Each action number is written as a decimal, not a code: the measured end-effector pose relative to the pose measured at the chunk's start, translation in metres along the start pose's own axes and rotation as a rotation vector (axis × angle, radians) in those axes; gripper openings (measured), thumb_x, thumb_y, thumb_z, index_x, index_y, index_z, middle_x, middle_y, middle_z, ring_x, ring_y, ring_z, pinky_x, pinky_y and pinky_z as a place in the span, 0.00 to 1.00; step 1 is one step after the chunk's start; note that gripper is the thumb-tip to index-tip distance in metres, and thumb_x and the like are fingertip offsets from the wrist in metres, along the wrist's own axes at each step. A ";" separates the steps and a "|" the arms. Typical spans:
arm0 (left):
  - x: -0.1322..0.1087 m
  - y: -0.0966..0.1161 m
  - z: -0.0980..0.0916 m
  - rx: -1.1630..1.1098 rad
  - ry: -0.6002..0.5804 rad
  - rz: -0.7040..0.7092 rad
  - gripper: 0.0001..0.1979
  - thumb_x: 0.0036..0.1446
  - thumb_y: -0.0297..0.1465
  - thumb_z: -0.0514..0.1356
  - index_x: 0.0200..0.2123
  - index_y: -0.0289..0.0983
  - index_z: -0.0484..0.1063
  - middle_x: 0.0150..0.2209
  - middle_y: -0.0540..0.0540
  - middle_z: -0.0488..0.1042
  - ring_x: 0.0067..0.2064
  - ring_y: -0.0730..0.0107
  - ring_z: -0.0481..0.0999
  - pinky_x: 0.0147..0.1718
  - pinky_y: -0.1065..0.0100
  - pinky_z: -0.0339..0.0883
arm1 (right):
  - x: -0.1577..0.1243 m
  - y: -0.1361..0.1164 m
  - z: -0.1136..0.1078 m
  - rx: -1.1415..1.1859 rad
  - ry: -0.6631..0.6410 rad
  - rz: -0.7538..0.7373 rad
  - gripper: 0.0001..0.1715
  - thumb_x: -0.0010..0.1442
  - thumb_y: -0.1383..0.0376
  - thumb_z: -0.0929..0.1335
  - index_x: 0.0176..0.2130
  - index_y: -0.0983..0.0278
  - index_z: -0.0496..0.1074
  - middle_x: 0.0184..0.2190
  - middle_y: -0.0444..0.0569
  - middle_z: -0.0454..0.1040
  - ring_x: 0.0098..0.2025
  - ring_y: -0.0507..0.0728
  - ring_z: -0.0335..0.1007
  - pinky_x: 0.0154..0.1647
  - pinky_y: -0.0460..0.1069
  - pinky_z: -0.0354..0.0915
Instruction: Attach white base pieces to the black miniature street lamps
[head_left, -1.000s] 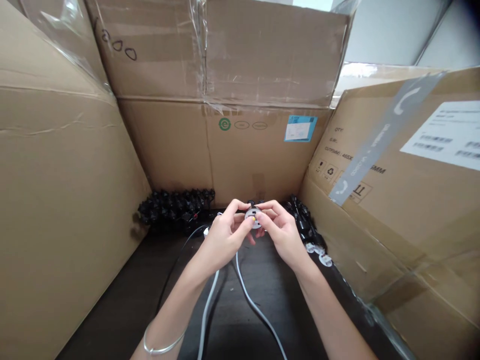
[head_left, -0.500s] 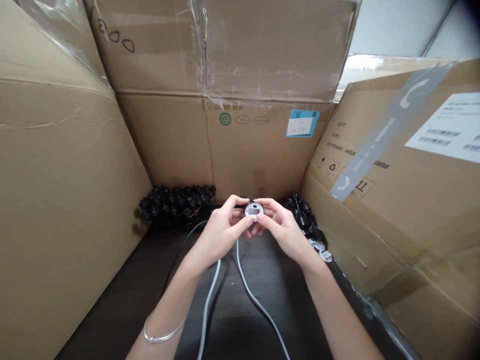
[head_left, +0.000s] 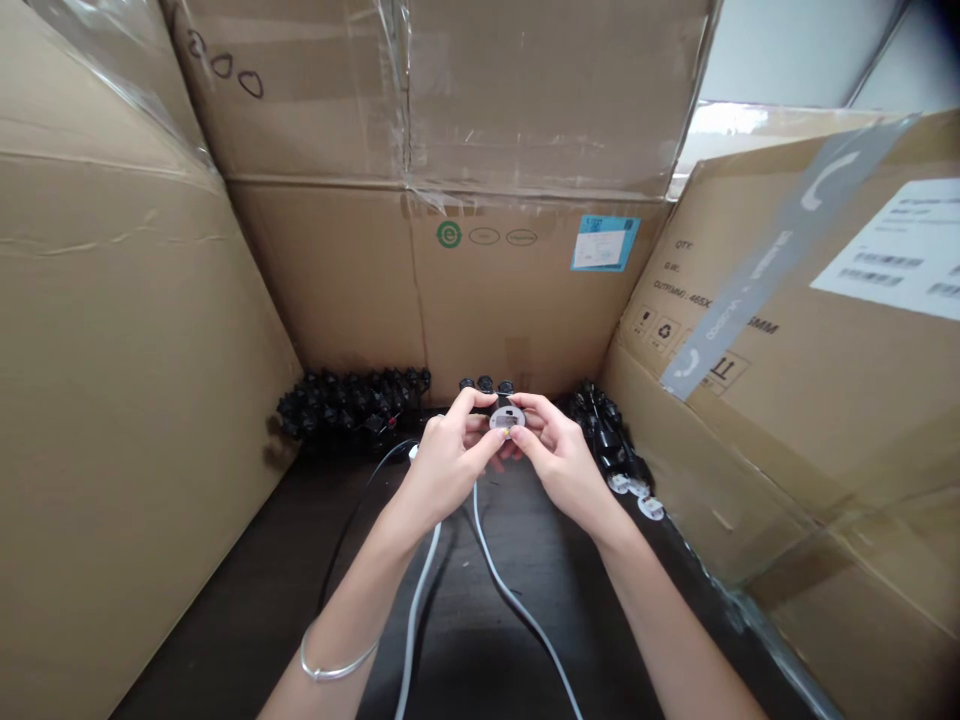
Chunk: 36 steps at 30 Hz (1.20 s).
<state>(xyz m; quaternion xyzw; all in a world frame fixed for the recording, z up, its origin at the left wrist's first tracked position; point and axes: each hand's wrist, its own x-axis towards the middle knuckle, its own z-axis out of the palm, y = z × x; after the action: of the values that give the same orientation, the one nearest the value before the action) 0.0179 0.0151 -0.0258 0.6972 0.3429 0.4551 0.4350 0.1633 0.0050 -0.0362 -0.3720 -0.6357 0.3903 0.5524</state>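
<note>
Right now your left hand [head_left: 450, 467] and right hand [head_left: 562, 465] are curled in tight — both pinching a round white plastic disc [head_left: 507, 421] between them, over a thin white cable [head_left: 491, 570] on the dark tabletop [head_left: 247, 600] — with black plastic connectors [head_left: 349, 405] massed far left against a brown cardboard box [head_left: 337, 290].

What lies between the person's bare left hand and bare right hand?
In the head view, a round white plastic disc lies between the left hand and right hand, pinched by fingers of both.

Cardbd boxes [head_left: 525, 110] on 3 sides, dark tabletop [head_left: 247, 610], grey wall [head_left: 787, 50]
</note>
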 end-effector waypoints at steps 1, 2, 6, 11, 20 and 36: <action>0.001 -0.001 0.000 -0.007 0.000 0.001 0.13 0.58 0.35 0.56 0.43 0.37 0.60 0.31 0.48 0.75 0.27 0.73 0.74 0.23 0.75 0.64 | 0.000 0.000 -0.001 0.005 0.006 -0.003 0.15 0.59 0.65 0.65 0.47 0.64 0.64 0.35 0.48 0.73 0.30 0.52 0.70 0.34 0.48 0.67; 0.001 -0.002 0.000 -0.014 -0.005 0.000 0.13 0.58 0.36 0.56 0.44 0.38 0.59 0.32 0.48 0.75 0.27 0.73 0.74 0.22 0.75 0.63 | 0.001 0.000 -0.001 0.016 0.009 0.000 0.15 0.58 0.65 0.65 0.46 0.64 0.65 0.35 0.48 0.73 0.31 0.52 0.70 0.35 0.48 0.68; 0.001 0.000 -0.007 -0.053 -0.093 -0.042 0.14 0.59 0.36 0.54 0.47 0.39 0.59 0.35 0.46 0.75 0.29 0.71 0.76 0.24 0.73 0.64 | 0.003 -0.004 -0.006 0.055 -0.033 0.052 0.15 0.57 0.63 0.67 0.45 0.65 0.67 0.33 0.47 0.74 0.30 0.52 0.71 0.34 0.48 0.69; -0.001 0.007 -0.015 -0.128 -0.167 -0.082 0.13 0.58 0.34 0.56 0.46 0.38 0.60 0.37 0.46 0.75 0.33 0.70 0.76 0.30 0.71 0.66 | 0.003 -0.008 -0.011 0.118 -0.097 0.093 0.18 0.57 0.63 0.67 0.48 0.65 0.66 0.38 0.49 0.75 0.33 0.52 0.72 0.39 0.49 0.70; -0.001 0.009 -0.013 -0.146 -0.134 -0.076 0.14 0.55 0.32 0.60 0.43 0.37 0.61 0.38 0.46 0.75 0.33 0.72 0.76 0.33 0.69 0.69 | 0.000 -0.012 -0.015 0.190 -0.193 0.125 0.21 0.55 0.69 0.65 0.50 0.64 0.66 0.41 0.49 0.75 0.37 0.53 0.73 0.44 0.51 0.68; -0.004 0.012 -0.014 -0.020 -0.130 -0.042 0.15 0.57 0.35 0.57 0.47 0.38 0.61 0.38 0.44 0.76 0.35 0.67 0.77 0.37 0.64 0.71 | -0.001 -0.015 -0.014 0.107 -0.219 0.083 0.20 0.60 0.64 0.65 0.52 0.63 0.66 0.43 0.50 0.74 0.40 0.55 0.72 0.45 0.52 0.68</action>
<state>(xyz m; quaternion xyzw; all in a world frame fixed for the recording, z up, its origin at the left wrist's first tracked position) 0.0047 0.0108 -0.0133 0.7136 0.3238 0.4030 0.4728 0.1768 -0.0010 -0.0218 -0.3231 -0.6547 0.4843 0.4821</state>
